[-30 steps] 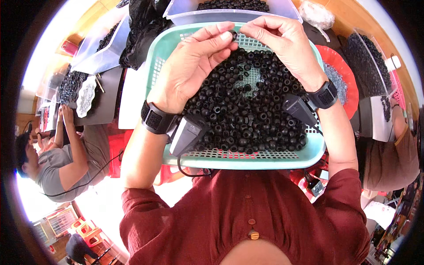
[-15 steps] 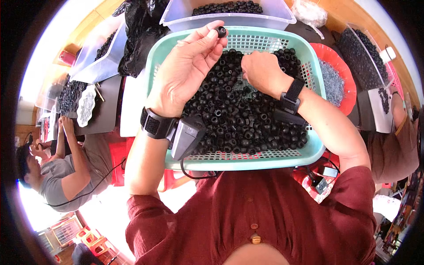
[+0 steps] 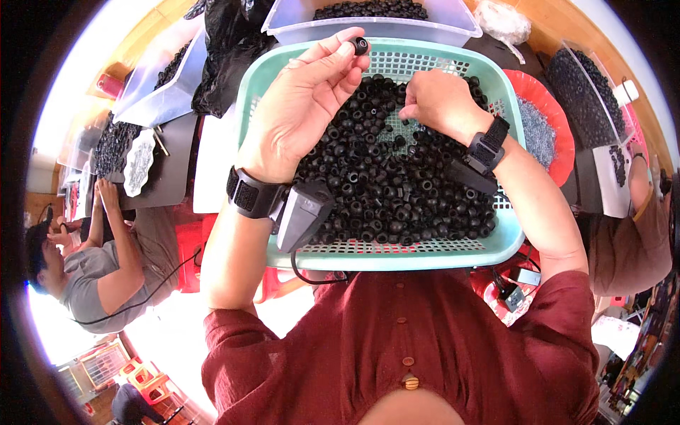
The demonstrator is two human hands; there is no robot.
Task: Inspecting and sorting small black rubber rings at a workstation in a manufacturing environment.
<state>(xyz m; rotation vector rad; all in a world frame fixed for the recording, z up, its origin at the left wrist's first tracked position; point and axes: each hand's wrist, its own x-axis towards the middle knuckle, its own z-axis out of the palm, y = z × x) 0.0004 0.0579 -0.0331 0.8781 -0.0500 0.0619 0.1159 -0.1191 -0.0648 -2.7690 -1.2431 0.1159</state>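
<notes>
Between the thumb and fingertips of my left hand [image 3: 312, 99] is a small round black piece with a hole [image 3: 360, 46], raised over the far left rim of a mint-green plastic basket [image 3: 397, 262]. A heap of similar black pieces [image 3: 382, 191] covers most of the basket's floor, with a bare patch of mesh near its middle. My right hand [image 3: 443, 99] is over the far right part of the heap, its fingers curled. Its fingertips are mostly turned away, so what they hold, if anything, is hidden.
Beyond the basket stands a clear bin [image 3: 375, 32] of black pieces. A red tray [image 3: 563, 145] with grey bits lies right, a filled clear bin [image 3: 584, 95] beyond it. At left are a black plastic bag [image 3: 227, 57] and another clear bin [image 3: 159, 85]. Other people sit at both sides.
My right hand has shifted a little right and toward the far side over the heap. My left hand still holds the black piece, in nearly the same place.
</notes>
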